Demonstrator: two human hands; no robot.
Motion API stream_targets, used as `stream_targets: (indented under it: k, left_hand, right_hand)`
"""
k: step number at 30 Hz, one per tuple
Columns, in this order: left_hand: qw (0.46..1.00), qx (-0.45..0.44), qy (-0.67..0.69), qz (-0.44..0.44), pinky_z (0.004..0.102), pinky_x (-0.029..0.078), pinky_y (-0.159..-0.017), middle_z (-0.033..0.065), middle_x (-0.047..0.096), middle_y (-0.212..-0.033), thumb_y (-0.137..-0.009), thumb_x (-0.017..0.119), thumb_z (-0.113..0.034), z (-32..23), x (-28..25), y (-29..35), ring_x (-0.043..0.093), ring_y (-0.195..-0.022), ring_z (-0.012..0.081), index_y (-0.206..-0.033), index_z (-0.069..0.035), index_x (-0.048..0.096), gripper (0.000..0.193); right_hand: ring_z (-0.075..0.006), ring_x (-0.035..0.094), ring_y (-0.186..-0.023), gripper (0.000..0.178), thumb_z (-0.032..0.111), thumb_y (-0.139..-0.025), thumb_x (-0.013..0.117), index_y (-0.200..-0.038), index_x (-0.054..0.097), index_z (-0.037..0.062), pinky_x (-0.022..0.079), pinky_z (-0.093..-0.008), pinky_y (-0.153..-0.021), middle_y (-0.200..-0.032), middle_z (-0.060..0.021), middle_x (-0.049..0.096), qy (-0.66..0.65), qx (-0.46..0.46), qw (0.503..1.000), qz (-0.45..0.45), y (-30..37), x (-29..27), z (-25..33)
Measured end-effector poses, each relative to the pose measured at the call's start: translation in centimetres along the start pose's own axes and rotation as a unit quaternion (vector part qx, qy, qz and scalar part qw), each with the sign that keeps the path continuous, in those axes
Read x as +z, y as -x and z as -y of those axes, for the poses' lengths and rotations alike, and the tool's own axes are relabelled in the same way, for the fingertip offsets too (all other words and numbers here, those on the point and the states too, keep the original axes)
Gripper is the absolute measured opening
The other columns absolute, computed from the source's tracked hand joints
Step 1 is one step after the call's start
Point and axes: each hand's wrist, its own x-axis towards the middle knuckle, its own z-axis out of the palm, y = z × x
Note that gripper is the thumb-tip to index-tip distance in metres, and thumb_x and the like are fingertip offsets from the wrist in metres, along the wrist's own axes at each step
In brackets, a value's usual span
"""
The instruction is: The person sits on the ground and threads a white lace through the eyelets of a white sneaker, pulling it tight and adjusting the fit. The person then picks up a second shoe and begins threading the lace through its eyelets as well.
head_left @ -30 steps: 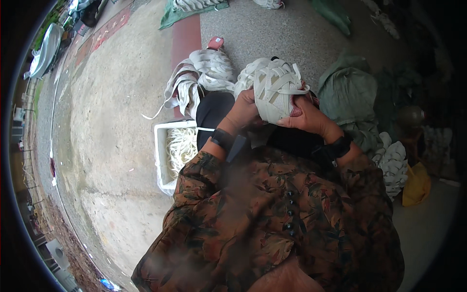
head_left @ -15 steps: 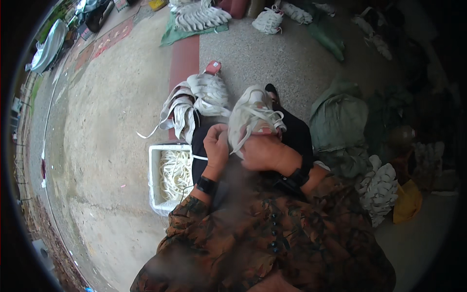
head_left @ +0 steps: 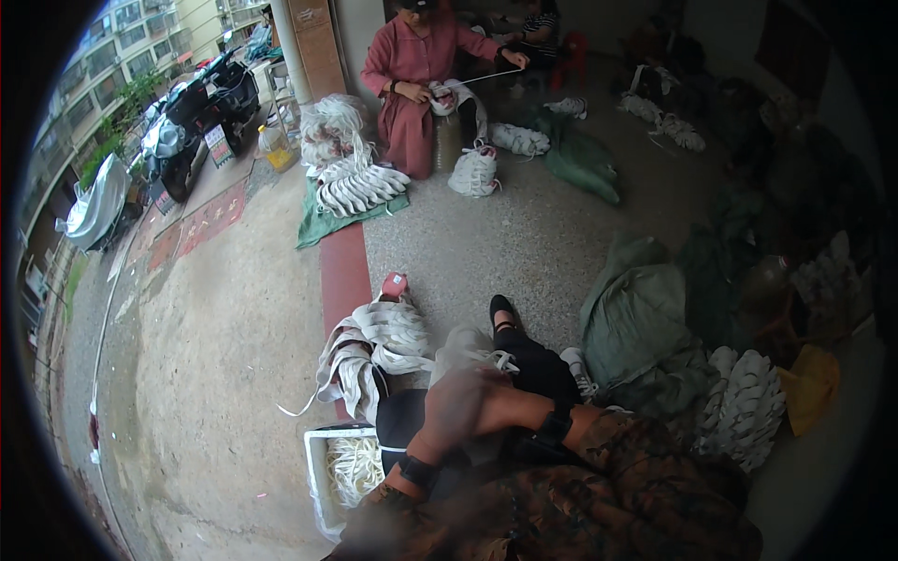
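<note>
Over my lap, a white shoe upper (head_left: 464, 348) with loose laces lies just past my two hands. My right hand (head_left: 475, 391) reaches across from the right and touches or overlaps its near side. Close against it is my left hand (head_left: 438, 425), partly covered by the right one. Both hands are smeared, so their fingers cannot be made out. A thin white lace (head_left: 393, 449) runs across my dark trouser leg below the left hand. Left of my knee, a white foam box (head_left: 316, 472) holds many loose white laces (head_left: 354, 467).
Stacked white shoe uppers (head_left: 391, 335) lie beyond the box, more (head_left: 744, 407) at right. Green sacks (head_left: 636, 323) and a yellow bag (head_left: 810, 388) stand right. Ahead, a seated person in pink (head_left: 421, 56) pulls a lace from an upper. Parked scooters (head_left: 192, 122) stand far left.
My view has tilted up, so the scene sits lower and the person in pink now shows. My hands have come together, the right one overlapping the left; earlier they were apart around the upper.
</note>
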Motion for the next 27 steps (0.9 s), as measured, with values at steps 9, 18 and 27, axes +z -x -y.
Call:
stream_targets:
  k: [9, 18, 27]
  left_hand:
    - [0.997, 0.041, -0.043, 0.051, 0.0404, 0.041, -0.090, 0.0181, 0.063, -0.100, -0.091, 0.047, -0.044, 2.1, 0.7, 0.8, 0.059, -0.097, 0.0358, -0.104, -0.001, 0.060, 0.047]
    - [0.984, -0.039, -0.011, 0.173, 0.0391, 0.045, -0.082, 0.0180, 0.063, -0.092, -0.089, 0.051, -0.037, 1.9, -0.2, 1.0, 0.060, -0.089, 0.0370, -0.102, 0.000, 0.060, 0.040]
    - [0.947, -0.239, 0.187, 0.106, 0.0246, 0.043, -0.061, 0.0013, 0.062, -0.072, -0.092, 0.058, -0.026, 0.0, -0.1, 1.7, 0.053, -0.062, 0.0091, -0.089, 0.000, 0.063, 0.026]
  right_hand:
    - [-0.0291, 0.063, -0.073, 0.024, 0.027, -0.079, 0.063, -0.077, 0.064, 0.0028, 0.047, -0.0384, -0.066, -0.076, -0.0145, 0.063, -0.004, 0.221, 0.967, -0.130, 5.0, 2.8, -4.6]
    - [-0.0286, 0.060, -0.063, 0.021, 0.022, -0.082, 0.059, -0.076, 0.060, 0.0021, 0.046, -0.0379, -0.060, -0.067, -0.0162, 0.060, 0.090, 0.163, 0.957, -0.223, 4.8, 1.6, -0.3]
    - [-0.0065, 0.046, -0.056, 0.028, 0.022, -0.087, 0.061, -0.067, 0.051, 0.0055, 0.038, -0.0259, -0.053, -0.060, 0.0022, 0.049, -0.261, 0.080, 0.961, -0.047, 5.0, -7.4, 0.1]
